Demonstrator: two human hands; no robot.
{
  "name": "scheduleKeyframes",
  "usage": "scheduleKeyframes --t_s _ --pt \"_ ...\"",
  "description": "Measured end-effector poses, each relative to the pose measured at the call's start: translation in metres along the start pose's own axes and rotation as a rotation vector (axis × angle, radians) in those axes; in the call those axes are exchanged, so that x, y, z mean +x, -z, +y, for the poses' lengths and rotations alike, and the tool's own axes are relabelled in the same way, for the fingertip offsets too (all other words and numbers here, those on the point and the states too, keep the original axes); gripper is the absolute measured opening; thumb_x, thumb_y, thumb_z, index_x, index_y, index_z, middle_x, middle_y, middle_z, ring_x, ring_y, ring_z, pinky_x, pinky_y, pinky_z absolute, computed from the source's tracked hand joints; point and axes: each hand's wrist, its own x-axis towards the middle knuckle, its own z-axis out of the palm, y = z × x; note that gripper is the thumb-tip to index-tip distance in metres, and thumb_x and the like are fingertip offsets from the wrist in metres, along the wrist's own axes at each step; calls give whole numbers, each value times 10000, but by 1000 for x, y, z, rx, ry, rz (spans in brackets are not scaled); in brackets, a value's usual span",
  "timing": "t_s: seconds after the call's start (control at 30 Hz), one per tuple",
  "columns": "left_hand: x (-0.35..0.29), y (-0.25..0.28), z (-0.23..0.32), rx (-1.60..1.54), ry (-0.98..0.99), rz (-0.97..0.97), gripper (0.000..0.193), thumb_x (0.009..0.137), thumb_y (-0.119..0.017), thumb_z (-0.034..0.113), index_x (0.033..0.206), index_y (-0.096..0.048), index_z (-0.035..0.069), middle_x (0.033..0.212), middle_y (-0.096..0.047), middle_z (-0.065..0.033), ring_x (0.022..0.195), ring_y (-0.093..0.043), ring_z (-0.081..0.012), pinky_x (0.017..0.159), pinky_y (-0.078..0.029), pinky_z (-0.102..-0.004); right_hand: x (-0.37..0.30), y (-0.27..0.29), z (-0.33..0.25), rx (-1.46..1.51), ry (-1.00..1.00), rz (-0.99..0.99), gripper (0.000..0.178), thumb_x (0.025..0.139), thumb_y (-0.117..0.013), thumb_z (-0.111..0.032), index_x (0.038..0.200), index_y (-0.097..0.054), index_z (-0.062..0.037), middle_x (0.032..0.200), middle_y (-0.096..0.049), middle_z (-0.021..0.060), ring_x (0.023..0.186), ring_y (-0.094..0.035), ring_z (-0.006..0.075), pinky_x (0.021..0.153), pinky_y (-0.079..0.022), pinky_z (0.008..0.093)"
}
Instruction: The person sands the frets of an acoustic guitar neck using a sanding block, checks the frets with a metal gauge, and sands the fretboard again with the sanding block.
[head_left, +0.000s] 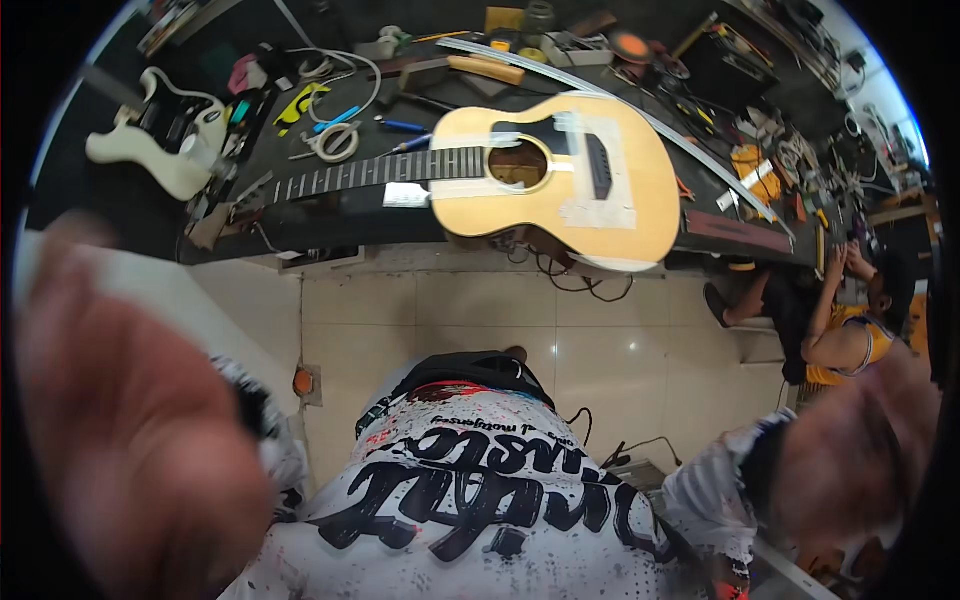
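My left hand (140,410) is raised close to the camera at the left edge, badly blurred, its fingers smeared. At the lower right my right hand (850,460) is likewise raised and blurred. What either holds, if anything, does not show. Both are well apart from the acoustic guitar (642,150), which lies on the dark workbench with its neck pointing left. Strips of pale masking tape (600,215) surround the guitar's dark bridge (600,168). Clear tape covers part of the dark patch beside the sound hole (517,163). A white label (405,195) lies beside the neck.
A white electric guitar body (150,160) rests at the far left. Across the bench run a long metal straightedge (690,145), a coiled cable (337,143) and a blue-handled tool (405,126). Another person (850,335) in yellow sits at the right. Cables (590,285) hang under the bench.
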Motion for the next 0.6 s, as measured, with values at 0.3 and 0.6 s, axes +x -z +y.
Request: scheduleKeyframes --t_s 0.3,0.6 --pt "-306 54 41 458 851 -326 174 882 -674 -19 1047 -625 5 1020 -655 -174 954 -625 -383 877 -475 -463 -81 -227 11 -186 -603 -808 413 881 -778 -283 1240 -675 -107 997 -720 95 926 -700 278 822 -543 403" --pt "-417 169 51 560 1095 -282 123 952 -619 42 1061 -597 -11 1018 -636 -180 961 -601 -397 859 -459 -456 71 -171 -118 -274 -399 24 819 815 -849 -423 1473 -523 -60 1538 -518 133 1363 -519 380 1125 -417 522"
